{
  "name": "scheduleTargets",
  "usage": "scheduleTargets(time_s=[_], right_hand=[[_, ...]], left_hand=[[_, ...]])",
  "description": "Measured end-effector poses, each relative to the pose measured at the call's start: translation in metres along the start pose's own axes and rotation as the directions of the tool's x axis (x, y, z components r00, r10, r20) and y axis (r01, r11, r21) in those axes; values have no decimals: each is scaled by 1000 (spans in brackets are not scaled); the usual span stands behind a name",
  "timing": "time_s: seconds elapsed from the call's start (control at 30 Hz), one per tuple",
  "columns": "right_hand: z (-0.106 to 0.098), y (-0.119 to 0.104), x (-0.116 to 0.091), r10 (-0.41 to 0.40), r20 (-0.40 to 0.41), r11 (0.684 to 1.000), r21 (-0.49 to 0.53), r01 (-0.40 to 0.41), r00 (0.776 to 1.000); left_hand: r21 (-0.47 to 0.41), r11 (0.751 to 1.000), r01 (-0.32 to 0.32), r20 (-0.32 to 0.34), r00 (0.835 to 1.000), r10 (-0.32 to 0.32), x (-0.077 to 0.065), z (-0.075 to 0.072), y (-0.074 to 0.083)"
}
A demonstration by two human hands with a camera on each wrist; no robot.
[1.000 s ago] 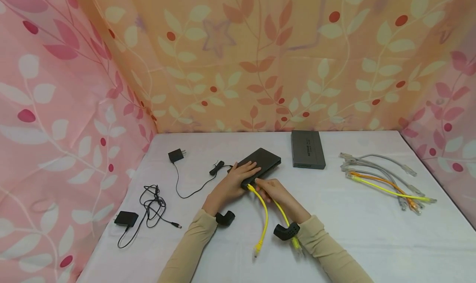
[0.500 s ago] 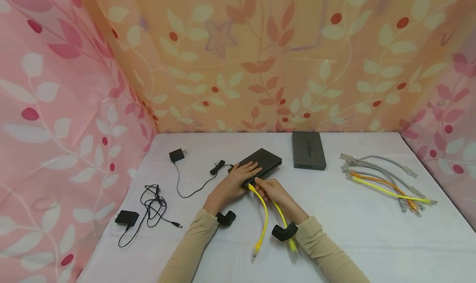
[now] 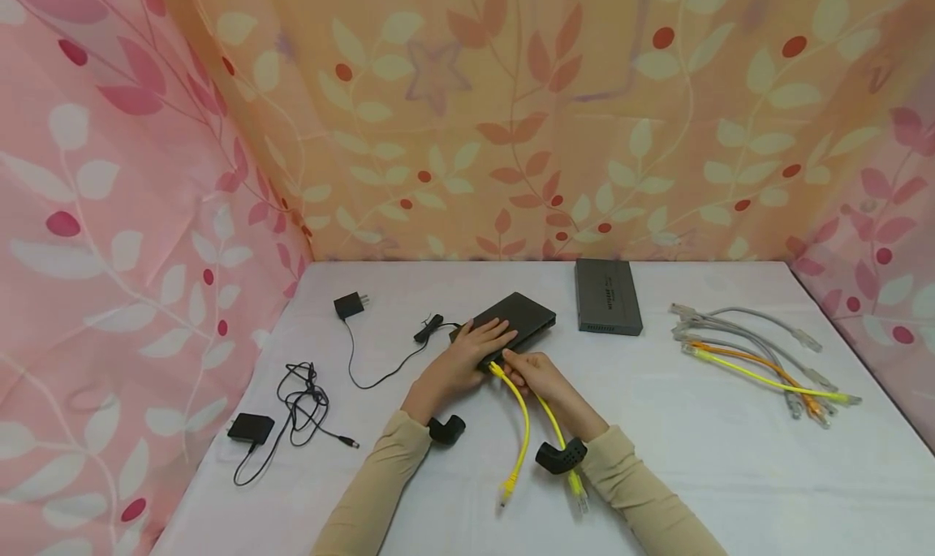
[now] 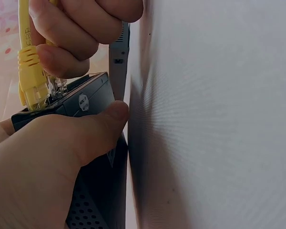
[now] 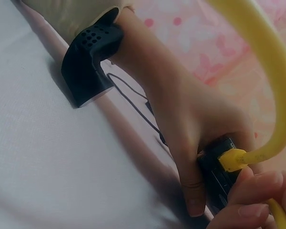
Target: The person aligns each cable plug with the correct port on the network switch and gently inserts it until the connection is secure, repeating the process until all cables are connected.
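On the L side of the white table (image 3: pixel 292 507), a 1st adapter (image 3: pixel 251 428) is seen w/ its cord loosely coiled. A bit farther back, a 2nd adapter (image 3: pixel 349 305) is set down, its cord run via a small bundle to the L corner of the blk box (image 3: pixel 527 316). The box is kept mid-table, gripped by the L hand (image 3: pixel 463 359) betw. thumb & fingers, fingers laid over its top. The 1st yellow cable (image 3: pixel 525 434) is plugged into the near edge, its other end toward the person. The 2nd yellow cable (image 3: pixel 551 418) is pinched by the R hand (image 3: pixel 540 379) near its plug, just beside the 1st; whether it's fully seated can't be told, b/c fingers block the view. Farther back, a grey box (image 3: pixel 609 296) w/ Netgear lettering is laid flat. Far R, patch cables (image 3: pixel 767 368) in grey, orange & yellow are piled.
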State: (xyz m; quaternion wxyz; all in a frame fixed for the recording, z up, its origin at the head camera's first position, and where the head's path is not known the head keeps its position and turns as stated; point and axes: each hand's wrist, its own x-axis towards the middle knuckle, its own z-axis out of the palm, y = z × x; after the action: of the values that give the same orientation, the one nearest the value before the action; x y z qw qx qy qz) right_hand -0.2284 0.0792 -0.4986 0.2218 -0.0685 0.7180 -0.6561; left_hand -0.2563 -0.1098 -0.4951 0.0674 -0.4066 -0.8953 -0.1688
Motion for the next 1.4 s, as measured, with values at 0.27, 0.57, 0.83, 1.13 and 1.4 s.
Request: scheduleTargets(time_s=[0.27, 0.57, 0.83, 1.13, 1.4], right_hand=[[-3, -4, -1, 11, 44, 1000, 18, -11, 999], [-3, -12, -8, -3, 87, 998, 65, -2, 996], [-3, 0, 1, -12, 44, 1000, -5, 12, 999], [-8, -4, 1, -41, 118, 987, -151, 59, 992], [-18, -18, -10, -70, 199, 922, -361, 139, 978]], left_hand=[[6, 1000, -25, -24, 999, 25, 1, 2, -1], [37, 999, -35, -13, 999, 35, 1, 5, -1], [20, 1000, -20, -3, 1000, 20, 2, 2, 1], [27, 1000, 1, 24, 1000, -2, 1, 1, 0], [8, 1000, -5, 27, 1000, 4, 0, 1, -1]])
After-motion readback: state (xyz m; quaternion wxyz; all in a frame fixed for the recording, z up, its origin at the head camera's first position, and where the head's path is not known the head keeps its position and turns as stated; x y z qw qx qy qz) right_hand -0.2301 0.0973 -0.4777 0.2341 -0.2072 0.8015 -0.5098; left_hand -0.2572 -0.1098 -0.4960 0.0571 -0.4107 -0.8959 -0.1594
